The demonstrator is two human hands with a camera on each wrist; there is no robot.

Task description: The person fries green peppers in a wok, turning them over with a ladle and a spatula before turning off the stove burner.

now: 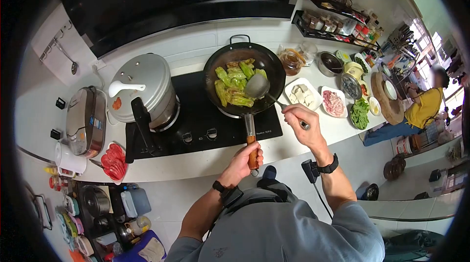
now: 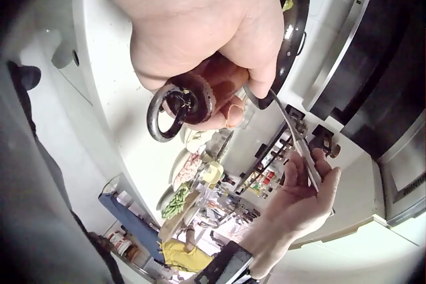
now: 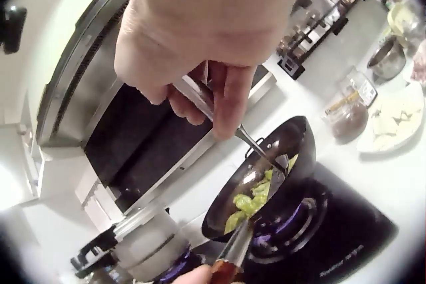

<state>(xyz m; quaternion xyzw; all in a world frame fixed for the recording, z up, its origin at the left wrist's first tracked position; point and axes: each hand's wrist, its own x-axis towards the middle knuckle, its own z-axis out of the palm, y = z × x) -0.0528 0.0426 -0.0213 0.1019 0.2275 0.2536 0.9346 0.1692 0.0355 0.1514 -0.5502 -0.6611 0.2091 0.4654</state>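
A dark wok (image 1: 279, 73) on the cooktop holds browned green peppers (image 1: 238, 82). My left hand (image 1: 243, 162) grips its wooden handle (image 1: 252, 153), and the handle's end ring shows large in the left wrist view. Fingers curled, my right hand (image 1: 304, 126) holds a metal ladle (image 1: 257, 87) by its long handle. The ladle's bowl lies over the right side of the peppers, inside the wok. In the right wrist view, the ladle's shaft (image 3: 249, 139) slants from my right hand (image 3: 193, 44) down to the wok (image 3: 301, 157).
Left of the wok stands a pressure cooker (image 1: 160, 73) with a white spoon (image 1: 126, 87) on its lid. Plates of white pieces (image 1: 296, 85) and sliced meat (image 1: 333, 103) sit to the right. Red slices (image 1: 114, 162) lie front left. Another person (image 1: 425, 107) is at far right.
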